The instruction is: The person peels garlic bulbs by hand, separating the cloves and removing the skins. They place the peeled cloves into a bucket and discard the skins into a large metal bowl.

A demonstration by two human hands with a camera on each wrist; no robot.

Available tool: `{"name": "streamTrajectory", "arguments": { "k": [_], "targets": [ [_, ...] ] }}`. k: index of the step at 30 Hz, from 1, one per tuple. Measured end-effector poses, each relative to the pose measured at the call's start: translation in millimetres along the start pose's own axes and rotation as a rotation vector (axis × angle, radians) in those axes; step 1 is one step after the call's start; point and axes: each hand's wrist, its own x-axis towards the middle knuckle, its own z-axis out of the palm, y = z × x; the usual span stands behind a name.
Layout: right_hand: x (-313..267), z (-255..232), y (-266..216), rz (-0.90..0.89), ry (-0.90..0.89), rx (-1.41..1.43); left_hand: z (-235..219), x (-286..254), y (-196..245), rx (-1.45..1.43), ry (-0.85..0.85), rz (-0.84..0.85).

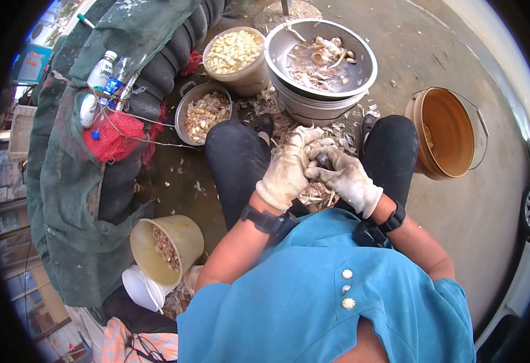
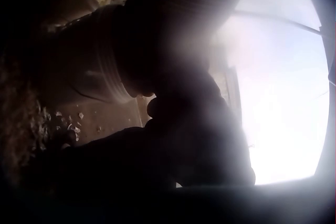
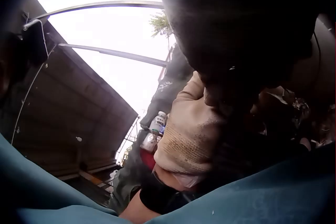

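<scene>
Both hands wear stained white work gloves and meet between the knees in the head view. My left hand (image 1: 286,169) bends its fingers over toward the other hand. Thumb and forefinger of my right hand (image 1: 346,178) close in a ring. A small dark piece (image 1: 322,160) shows between the gloves, pinched among the fingers; most of it is hidden, and I cannot tell its kind. Below the hands lie papery garlic skins (image 1: 318,195). The left wrist view is mostly dark. In the right wrist view a knitted glove (image 3: 186,137) bends toward the dark foreground.
Ahead, a metal basin (image 1: 365,57) with garlic bulbs and skins sits on a bucket. A tub of peeled cloves (image 1: 235,53) and a pot (image 1: 183,115) stand left of it. An orange-brown bucket (image 1: 452,130) is at right, a tipped cream bucket (image 1: 186,242) at left.
</scene>
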Motion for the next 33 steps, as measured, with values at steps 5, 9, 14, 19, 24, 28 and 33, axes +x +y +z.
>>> {"name": "streamTrajectory", "arguments": {
  "k": [5,9,14,19,24,28,33],
  "targets": [
    [0,-4,-1,0.047,0.069,0.095,2,-7,2,0.107,0.024,0.039],
    [2,-17,-3,0.112,0.049,0.084,-12,-17,-2,0.143,-0.075,0.102],
    [-3,-15,-2,-0.041,0.048,0.087,-18,-23,1,0.541,-0.199,0.185],
    [-9,-19,-17,0.003,0.054,0.177,-9,-25,8,0.433,-0.160,0.124],
    [-16,-32,-6,0.289,-0.086,0.306,-17,-24,3,0.125,-0.029,0.033],
    [-21,-33,0,0.222,-0.197,0.417,-21,-21,3,0.089,-0.009,-0.031],
    [-23,-33,-7,0.309,-0.248,0.329,-14,-22,10,0.269,-0.016,0.025]
  ]
}}
